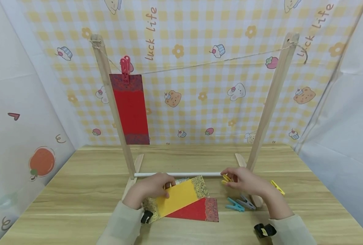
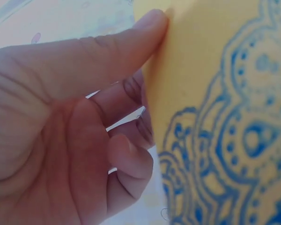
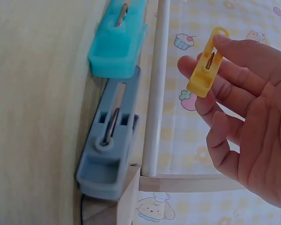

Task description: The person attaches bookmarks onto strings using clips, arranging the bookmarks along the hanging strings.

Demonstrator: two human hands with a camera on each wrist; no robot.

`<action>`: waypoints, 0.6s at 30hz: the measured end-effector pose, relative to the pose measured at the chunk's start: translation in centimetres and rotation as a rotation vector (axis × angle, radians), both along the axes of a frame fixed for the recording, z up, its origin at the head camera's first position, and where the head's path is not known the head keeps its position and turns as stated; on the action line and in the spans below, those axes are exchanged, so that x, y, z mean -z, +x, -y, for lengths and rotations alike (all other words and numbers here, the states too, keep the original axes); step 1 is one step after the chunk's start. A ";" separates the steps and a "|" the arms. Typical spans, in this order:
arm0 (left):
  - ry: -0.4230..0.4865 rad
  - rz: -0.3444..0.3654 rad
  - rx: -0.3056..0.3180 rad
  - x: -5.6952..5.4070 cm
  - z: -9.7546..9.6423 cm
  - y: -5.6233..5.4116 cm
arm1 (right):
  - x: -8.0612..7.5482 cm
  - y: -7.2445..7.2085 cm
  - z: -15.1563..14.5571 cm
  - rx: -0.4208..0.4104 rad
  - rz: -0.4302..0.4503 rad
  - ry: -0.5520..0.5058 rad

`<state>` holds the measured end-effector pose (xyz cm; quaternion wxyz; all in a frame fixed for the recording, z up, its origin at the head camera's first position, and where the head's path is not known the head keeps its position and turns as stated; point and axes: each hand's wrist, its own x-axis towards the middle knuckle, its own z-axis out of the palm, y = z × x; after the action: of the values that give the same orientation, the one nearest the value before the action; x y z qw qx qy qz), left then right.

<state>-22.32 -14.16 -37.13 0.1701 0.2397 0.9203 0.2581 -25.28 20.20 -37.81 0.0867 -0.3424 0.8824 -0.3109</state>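
Note:
My left hand (image 1: 155, 185) pinches the long edge of a yellow patterned paper strip (image 1: 181, 194), thumb on its face, as the left wrist view also shows. Below that strip, a red paper strip (image 1: 196, 209) with a patterned end is partly covered. Between thumb and fingers, my right hand (image 1: 245, 180) pinches a yellow clothespin (image 3: 207, 65) near the white crossbar. Teal clothespin (image 1: 235, 204) and grey clothespin (image 1: 247, 202) lie below the right hand. On the string, a red clothespin (image 1: 125, 69) holds up a red paper strip (image 1: 131, 112) at the left.
A wooden frame has a left post (image 1: 114, 102), a right post (image 1: 271, 98) and a white crossbar (image 1: 181, 174). The string (image 1: 205, 63) sags between the post tops. Another yellow clothespin (image 1: 277, 187) lies right of the right forearm. A checked cloth (image 1: 187, 112) hangs behind.

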 end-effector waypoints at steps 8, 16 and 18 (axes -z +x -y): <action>0.039 -0.004 0.034 -0.5 0.2 -0.1 | -0.6 0.2 0.1 0.001 -0.042 -0.034; 0.059 0.000 0.069 -1.1 0.1 0.2 | -1.4 0.9 0.3 -0.026 -0.042 -0.082; 0.060 -0.006 0.072 -1.1 0.1 0.2 | -1.4 0.9 0.3 -0.031 -0.052 -0.089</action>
<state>-22.07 -14.28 -36.02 0.1692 0.2783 0.9035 0.2787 -24.40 19.85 -36.37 0.0532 -0.3677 0.8641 -0.3396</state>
